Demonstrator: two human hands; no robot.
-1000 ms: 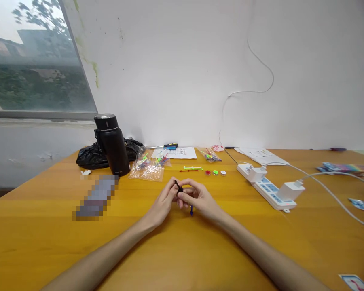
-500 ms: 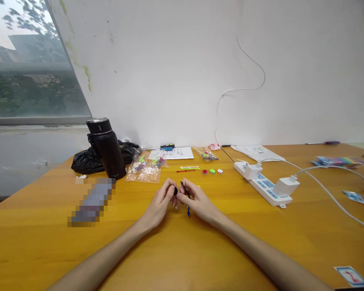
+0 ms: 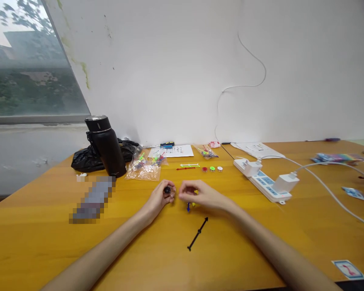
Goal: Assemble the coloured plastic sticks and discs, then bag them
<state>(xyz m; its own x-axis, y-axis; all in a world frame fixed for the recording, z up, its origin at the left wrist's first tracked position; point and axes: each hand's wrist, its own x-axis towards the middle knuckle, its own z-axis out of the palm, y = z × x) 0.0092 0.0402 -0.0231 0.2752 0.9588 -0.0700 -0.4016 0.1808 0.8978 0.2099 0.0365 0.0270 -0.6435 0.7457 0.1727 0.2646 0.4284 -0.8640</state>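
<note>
Gone from our right fingers, where it was held half a second ago, the black arrow (image 3: 199, 231) now lies flat on the wooden table (image 3: 157, 256), between our forearms. Its long axis slants from near left to far right, the far tip pointing toward our right wrist. It rests on our side of both hands, nearer the right one. Beyond it, a blue arrow (image 3: 188, 207) and a yellow piece (image 3: 193, 204) show partly beneath our right hand (image 3: 202, 195), its thumb and fingers bent together; we cannot tell whether they pinch anything. Opposite, our left hand (image 3: 157, 203) curls its fingers around a black round piece (image 3: 167, 190). Farther off, we see a red arrow (image 3: 186, 168) beside a red disc (image 3: 204, 169), a green disc (image 3: 212, 169) and a white disc (image 3: 220, 169). Behind lie a clear bag (image 3: 144, 173) and a black bottle (image 3: 108, 149), standing before the pale wall (image 3: 170, 64).
</note>
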